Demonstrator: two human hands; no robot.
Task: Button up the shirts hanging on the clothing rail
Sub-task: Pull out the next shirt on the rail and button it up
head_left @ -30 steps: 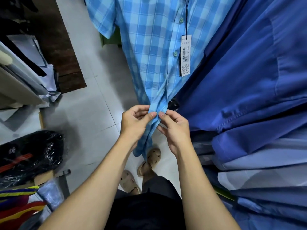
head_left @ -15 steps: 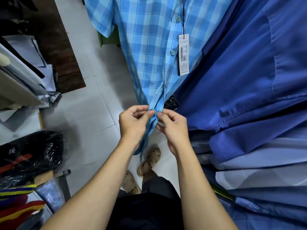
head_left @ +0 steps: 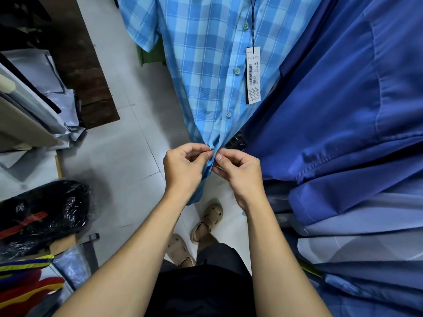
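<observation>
A light blue checked shirt hangs in front of me, three pale green buttons fastened down its front and a white price tag dangling on a black cord. My left hand and my right hand meet at the shirt's lower front edge. Each pinches the cloth between thumb and fingers, thumb tips almost touching. The button or hole between them is hidden by the fingers. Several plain blue shirts hang packed together on the right.
Pale floor tiles lie below, with my sandalled feet on them. A black plastic-wrapped bundle and coloured items sit at the lower left, grey packets and boards at the left, a dark wooden panel behind them.
Both hands have drawn closer together at the shirt's lower front and gathered the cloth tighter; the hem hangs narrower below them.
</observation>
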